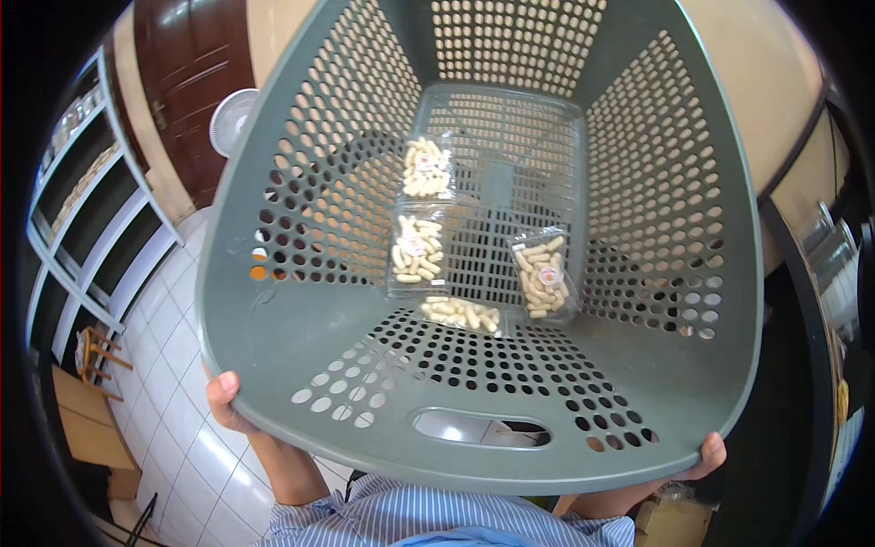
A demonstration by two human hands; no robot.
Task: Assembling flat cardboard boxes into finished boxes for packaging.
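left hand (224, 398) and right hand (709, 454) grip grey basket (301, 319) rim.

1. The left hand (224, 399) sits in the lower left of the frame, its thumb hooked over the near rim of the grey basket (301, 310) and its other fingers hidden underneath.
2. The left forearm runs down and to the right from that hand toward the bottom centre, bare until it meets a striped sleeve.
3. The right hand (709, 454) shows in the lower right, only a thumb tip and a bit of the palm visible, gripping the same rim.
4. The right forearm slants down and leftward to the bottom edge, mostly hidden.
5. Both hands are closed on the rim, well apart from each other.
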